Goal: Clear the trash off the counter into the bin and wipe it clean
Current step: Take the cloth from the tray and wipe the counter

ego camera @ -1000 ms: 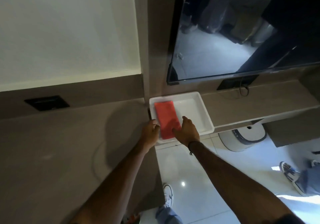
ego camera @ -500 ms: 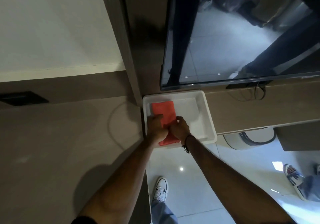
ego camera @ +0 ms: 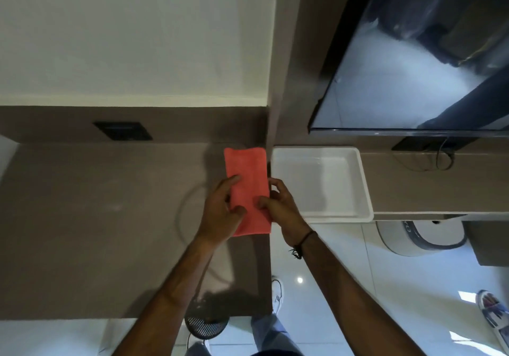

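Note:
A folded red cloth is held flat above the right end of the brown counter. My left hand grips its left side near the lower end, thumb on top. My right hand pinches its right edge. The empty white tray sits just right of the cloth on a lower shelf. A white round bin stands on the floor below that shelf.
A faint ring mark shows on the counter left of my hands. A black socket plate sits in the back wall. A dark screen hangs above the tray. A black mesh object lies below the counter's front edge.
Both hands took hold of the red cloth in the tray and lifted it out leftward over the counter. The tray is now empty.

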### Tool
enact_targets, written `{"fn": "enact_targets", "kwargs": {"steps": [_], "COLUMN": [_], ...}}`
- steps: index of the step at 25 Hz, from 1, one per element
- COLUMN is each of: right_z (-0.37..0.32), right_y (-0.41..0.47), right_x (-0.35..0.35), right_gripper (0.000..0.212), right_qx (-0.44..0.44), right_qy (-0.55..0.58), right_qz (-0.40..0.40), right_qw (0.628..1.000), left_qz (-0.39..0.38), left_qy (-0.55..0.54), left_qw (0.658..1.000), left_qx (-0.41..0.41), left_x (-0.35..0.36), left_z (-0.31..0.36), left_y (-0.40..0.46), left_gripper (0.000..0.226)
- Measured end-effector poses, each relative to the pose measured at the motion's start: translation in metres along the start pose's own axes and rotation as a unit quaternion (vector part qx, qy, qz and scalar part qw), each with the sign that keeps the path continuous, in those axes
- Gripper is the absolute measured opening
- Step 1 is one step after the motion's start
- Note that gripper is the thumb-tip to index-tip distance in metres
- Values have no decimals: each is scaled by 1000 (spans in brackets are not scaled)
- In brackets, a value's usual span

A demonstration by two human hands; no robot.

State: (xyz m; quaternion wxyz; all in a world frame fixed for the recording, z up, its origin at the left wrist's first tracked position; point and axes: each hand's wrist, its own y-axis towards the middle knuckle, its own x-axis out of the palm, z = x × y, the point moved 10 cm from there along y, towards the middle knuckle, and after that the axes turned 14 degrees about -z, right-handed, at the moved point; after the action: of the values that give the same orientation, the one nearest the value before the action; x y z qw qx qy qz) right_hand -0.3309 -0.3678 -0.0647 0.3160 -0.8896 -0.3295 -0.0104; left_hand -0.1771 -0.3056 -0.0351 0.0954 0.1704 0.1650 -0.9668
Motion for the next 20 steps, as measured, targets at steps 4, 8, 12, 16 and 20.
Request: {"fn": "enact_targets", "kwargs": {"steps": [4, 8, 12, 16, 20], "right_z": [33, 62, 101, 182, 267], "right_y": [-13, -65, -132, -178, -188], "right_x": [17, 6, 26, 62, 88], "right_gripper": [50, 45, 21, 10, 17], "right_qx": [42, 21, -40, -25, 52], "right_qy": [-158, -191, -235, -218, -188], "right_qz": [71, 250, 404, 467, 442], "right_qw": [984, 949, 883, 857, 876], "left_qz": [-85, -146, -87, -161, -238], "left_qy": [63, 129, 168, 186, 269], "left_qw": [992, 978, 981, 964, 926], "left_qx": [-64, -71, 36, 100, 120], "left_x": [7, 21, -2, 16, 50], "left_z": [-48, -73, -66, -93, -155], "left_y": [-14, -33, -87, -160, -220], "left_gripper": [74, 68, 50, 30, 22]}}
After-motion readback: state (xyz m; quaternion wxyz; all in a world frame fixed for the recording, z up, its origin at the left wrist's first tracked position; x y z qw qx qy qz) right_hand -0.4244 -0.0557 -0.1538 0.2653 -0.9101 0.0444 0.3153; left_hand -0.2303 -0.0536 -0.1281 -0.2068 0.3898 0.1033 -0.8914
